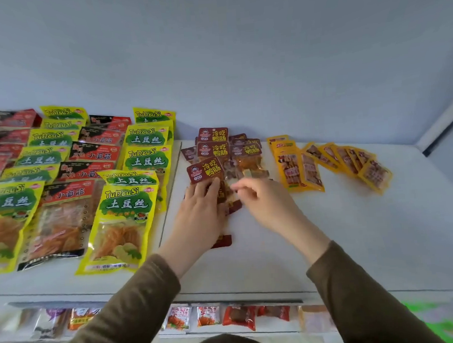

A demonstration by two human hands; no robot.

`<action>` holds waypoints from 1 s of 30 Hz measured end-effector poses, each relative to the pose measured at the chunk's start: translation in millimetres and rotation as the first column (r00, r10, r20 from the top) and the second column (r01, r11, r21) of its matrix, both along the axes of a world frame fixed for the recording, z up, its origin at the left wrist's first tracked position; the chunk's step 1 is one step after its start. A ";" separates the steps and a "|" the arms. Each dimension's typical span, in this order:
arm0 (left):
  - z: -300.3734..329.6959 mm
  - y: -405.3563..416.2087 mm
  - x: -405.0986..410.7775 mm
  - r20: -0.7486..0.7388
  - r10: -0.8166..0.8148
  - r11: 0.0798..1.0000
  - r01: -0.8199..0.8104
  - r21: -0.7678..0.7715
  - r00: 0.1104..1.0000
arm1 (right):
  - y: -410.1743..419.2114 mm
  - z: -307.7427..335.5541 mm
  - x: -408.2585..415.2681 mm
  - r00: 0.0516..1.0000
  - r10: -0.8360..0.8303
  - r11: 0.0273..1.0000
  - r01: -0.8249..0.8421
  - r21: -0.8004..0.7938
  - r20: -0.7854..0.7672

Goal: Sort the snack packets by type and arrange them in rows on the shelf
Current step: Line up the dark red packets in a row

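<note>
On the white shelf (pixel 358 229), several maroon snack packets (pixel 212 142) lie overlapped in the middle. My left hand (pixel 200 213) lies flat on the nearest maroon packet (pixel 205 170), fingers pressing its lower part. My right hand (pixel 262 198) hovers just right of it, fingers loosely curled at a packet's edge; whether it grips anything is blurred. Yellow-green packets (pixel 127 205) and red-black packets (pixel 62 209) lie in rows on the left. Small yellow packets (pixel 311 170) fan out to the right.
The shelf's back wall rises behind the packets. A lower shelf (pixel 231 329) under the front edge holds several small red, orange and white packets (pixel 239 316). Bare white surface lies in front of my hands and at the right.
</note>
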State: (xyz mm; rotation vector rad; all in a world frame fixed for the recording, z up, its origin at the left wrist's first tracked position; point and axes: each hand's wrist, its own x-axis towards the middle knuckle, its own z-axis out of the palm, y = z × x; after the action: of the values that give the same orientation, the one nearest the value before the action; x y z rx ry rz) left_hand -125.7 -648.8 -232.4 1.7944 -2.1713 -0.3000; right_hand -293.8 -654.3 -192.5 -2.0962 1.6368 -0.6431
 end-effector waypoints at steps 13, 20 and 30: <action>-17.7 -19.7 -24.9 0.232 0.071 0.996 -0.081 0.033 0.970 | -91.5 -10.6 55.2 0.515 -0.357 0.907 -0.006 0.420 0.779; -19.9 -15.6 -11.7 0.231 0.112 0.993 -0.120 0.020 0.967 | -106.0 -11.4 24.9 0.504 -0.432 0.882 0.063 0.467 0.748; -18.2 -4.9 -3.7 0.209 0.016 1.000 -0.012 -0.024 0.978 | -138.1 -15.8 73.8 0.665 -0.364 0.926 0.186 0.328 0.652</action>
State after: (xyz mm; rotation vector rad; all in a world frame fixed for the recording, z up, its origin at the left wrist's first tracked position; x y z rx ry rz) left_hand -129.3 -653.7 -250.6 1.9039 -2.2899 -0.0857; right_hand -220.0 -792.4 -208.3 -1.1792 1.4652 -1.1214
